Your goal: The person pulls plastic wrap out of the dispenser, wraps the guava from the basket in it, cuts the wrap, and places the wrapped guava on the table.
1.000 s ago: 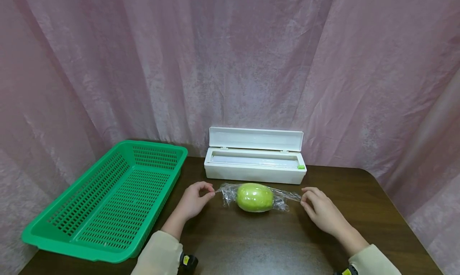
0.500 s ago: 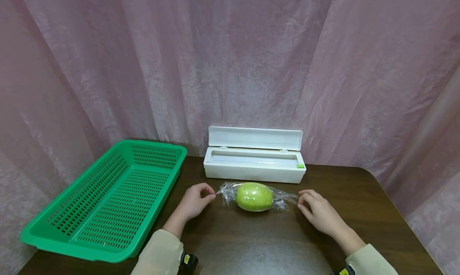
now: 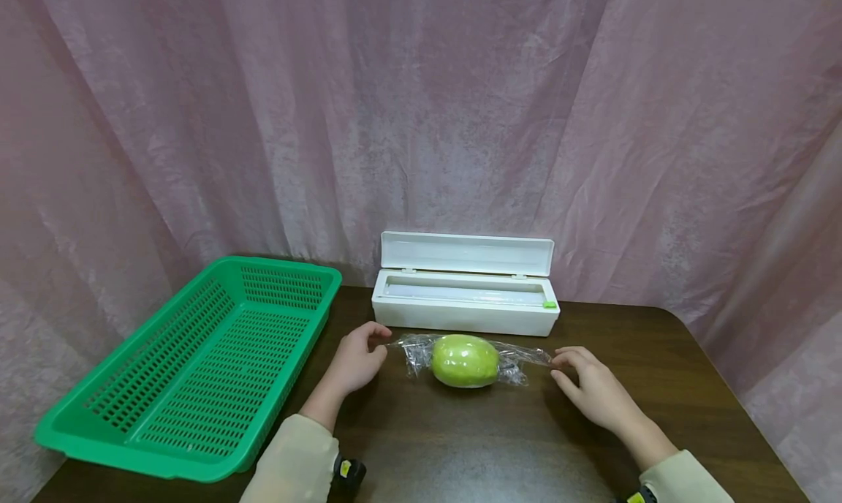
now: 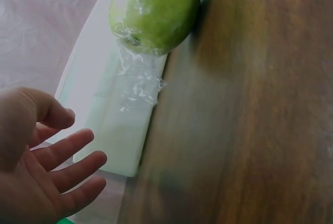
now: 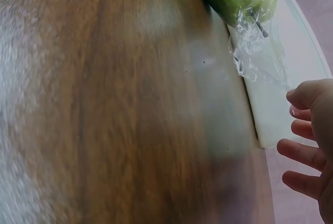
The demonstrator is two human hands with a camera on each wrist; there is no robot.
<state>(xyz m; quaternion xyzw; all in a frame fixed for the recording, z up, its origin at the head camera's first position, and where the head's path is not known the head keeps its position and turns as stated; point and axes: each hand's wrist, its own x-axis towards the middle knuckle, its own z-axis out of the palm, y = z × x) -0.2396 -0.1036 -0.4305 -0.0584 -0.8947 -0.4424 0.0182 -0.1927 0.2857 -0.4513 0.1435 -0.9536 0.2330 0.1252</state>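
Observation:
A green pear (image 3: 465,360) lies on the table, wrapped in clear plastic wrap (image 3: 517,358) whose loose ends stick out to both sides. Its dark stem (image 5: 258,24) shows through the film in the right wrist view. Beside the wrap's left end is my left hand (image 3: 358,358), thumb and fingers spread apart with nothing between them in the left wrist view. My right hand (image 3: 595,390) is at the wrap's right end, index fingertip right at the film's edge. In the right wrist view its thumb and fingers stand apart, loosely bent.
Behind the pear stands a white plastic-wrap box (image 3: 460,319), its lid (image 3: 467,254) raised, a roll inside and a green slider at its right end. A green perforated basket (image 3: 289,408) occupies the left of the brown table (image 3: 487,452). A pink curtain (image 3: 460,108) hangs behind.
My left hand has let go of the wrap's left end and drawn slightly up and left. My right hand's pinch has loosened, shifting a little right. The pear stays put.

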